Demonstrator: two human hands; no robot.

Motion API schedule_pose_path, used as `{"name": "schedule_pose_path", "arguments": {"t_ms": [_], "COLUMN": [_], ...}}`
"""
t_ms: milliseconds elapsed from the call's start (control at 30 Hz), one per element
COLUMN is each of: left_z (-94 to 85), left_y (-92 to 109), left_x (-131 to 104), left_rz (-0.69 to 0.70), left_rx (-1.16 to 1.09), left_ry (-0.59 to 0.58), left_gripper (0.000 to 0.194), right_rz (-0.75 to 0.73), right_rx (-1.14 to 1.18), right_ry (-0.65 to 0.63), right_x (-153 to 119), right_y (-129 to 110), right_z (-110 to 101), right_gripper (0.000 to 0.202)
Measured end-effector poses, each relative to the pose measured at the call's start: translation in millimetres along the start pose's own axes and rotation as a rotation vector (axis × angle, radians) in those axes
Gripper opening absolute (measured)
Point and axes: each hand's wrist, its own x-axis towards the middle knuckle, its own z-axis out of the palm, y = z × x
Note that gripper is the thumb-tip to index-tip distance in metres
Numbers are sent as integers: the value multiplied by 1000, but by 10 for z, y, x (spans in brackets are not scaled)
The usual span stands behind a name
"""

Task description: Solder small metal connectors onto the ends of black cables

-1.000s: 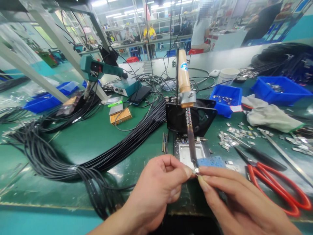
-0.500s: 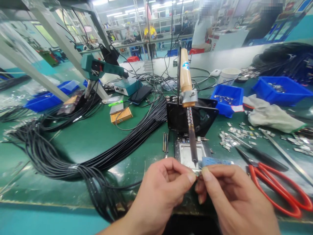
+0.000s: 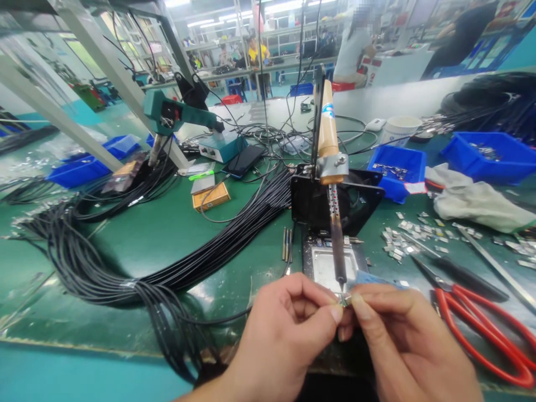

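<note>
My left hand (image 3: 293, 329) pinches a small metal connector (image 3: 344, 300) between thumb and forefinger. A black cable (image 3: 232, 319) runs from the left in behind this hand. My right hand (image 3: 412, 335) is closed too, its thumb and forefinger pinching at the connector's right side; what exactly lies between those fingertips is mostly hidden. Directly above the connector points the tip of a soldering iron (image 3: 337, 240), clamped upright with its wooden handle on top. Whether tip and connector touch, I cannot tell. Behind the fingers lies a blue pad (image 3: 374, 279), partly covered.
A metal tray (image 3: 322, 267) sits beneath the iron, a black fan (image 3: 301, 201) behind it. Red-handled scissors (image 3: 464, 312) lie right, near loose connectors (image 3: 396, 243) and a blue bin (image 3: 397, 167). A thick cable bundle (image 3: 201, 254) stretches across the left; a green hot-air gun (image 3: 176, 114) stands beyond.
The whole view has shifted slightly. The connector shows more clearly between my fingertips, just under the iron's tip. Both hands keep their pinch.
</note>
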Motion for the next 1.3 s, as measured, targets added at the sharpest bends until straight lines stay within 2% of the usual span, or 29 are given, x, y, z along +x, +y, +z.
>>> {"name": "schedule_pose_path", "arguments": {"t_ms": [200,433,700,867,1300], "left_z": [15,-49,-98,-105,-116], "left_y": [-6,64,121,142,170], "left_x": [-6,40,56,100,143], "left_rz": [2,-178,-256,-320,-337], "left_rx": [1,-193,-180,-182,-194], "left_ry": [18,-49,-100,-148,-177], "left_gripper": [16,23,17,21,17], "right_rz": [19,70,79,84,94], "right_rx": [25,102,159,153,171], "right_ry": [25,33,72,60,106], "right_x": [17,36,26,27,30], "right_y": [-12,-24,-42,-34,-22], "right_z": [5,46,71,82,95], "right_gripper": [10,7,10,10,9]}}
